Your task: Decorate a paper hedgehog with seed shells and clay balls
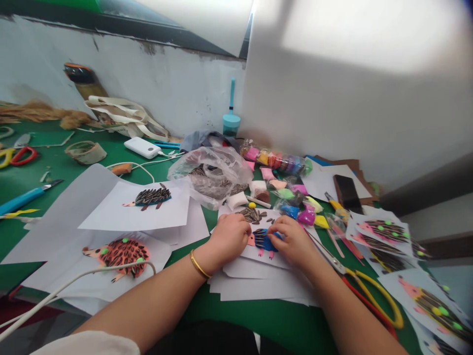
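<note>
A small hedgehog with a blue clay body [274,242], pink head and pink feet lies on a white sheet [247,252] in front of me. Dark striped sunflower seeds stick in part of its back. My right hand [293,241] is over the blue body, thumb and forefinger pinched at what looks like a sunflower seed. Beside the hedgehog's head rests my left hand [229,237], fingers curled together; whatever is in them, if anything, is hidden. A pile of loose sunflower seeds [253,215] lies on the paper just beyond both hands.
Beyond are a plastic bag of seeds [210,177] and colored clay packets [290,211]. Scissors [364,291] lie by my right forearm. Finished hedgehog pictures [125,256] flank me, with a white cable [84,274] crossing the left one. A utility knife [27,197] lies far left.
</note>
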### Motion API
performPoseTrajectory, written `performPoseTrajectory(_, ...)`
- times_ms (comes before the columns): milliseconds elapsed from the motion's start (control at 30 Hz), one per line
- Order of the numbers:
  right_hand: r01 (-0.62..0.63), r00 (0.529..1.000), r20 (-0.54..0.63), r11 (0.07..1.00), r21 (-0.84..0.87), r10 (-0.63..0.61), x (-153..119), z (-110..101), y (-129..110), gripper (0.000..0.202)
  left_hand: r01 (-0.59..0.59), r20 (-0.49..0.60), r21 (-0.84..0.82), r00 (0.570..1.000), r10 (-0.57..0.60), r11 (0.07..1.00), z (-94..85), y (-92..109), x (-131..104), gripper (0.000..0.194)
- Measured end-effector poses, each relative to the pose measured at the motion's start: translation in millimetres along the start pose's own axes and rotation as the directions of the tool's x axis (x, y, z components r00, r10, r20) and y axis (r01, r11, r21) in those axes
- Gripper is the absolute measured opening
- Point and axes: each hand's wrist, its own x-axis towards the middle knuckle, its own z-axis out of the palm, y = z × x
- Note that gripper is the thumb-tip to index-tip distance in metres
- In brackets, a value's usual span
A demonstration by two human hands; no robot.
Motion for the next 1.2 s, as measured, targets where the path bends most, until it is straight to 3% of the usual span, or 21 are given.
performPoseTrajectory(567,0.094,0.996,0.008,0.979,-0.180,-0.094,0.7,4.7,-1.4,0.011,0.002,-0.010,0.006,1.000,-0.002,1.000,1.6,-0.1,0.8,0.022)
performPoseTrajectory(1200,0.119,0.993,0.029,0.969,-0.219,-0.115,3.3,3.7,-5.1,0.015,0.010,0.006,0.006,1.000,-0.010,1.000,0.4,0.3,1.2,0.022)
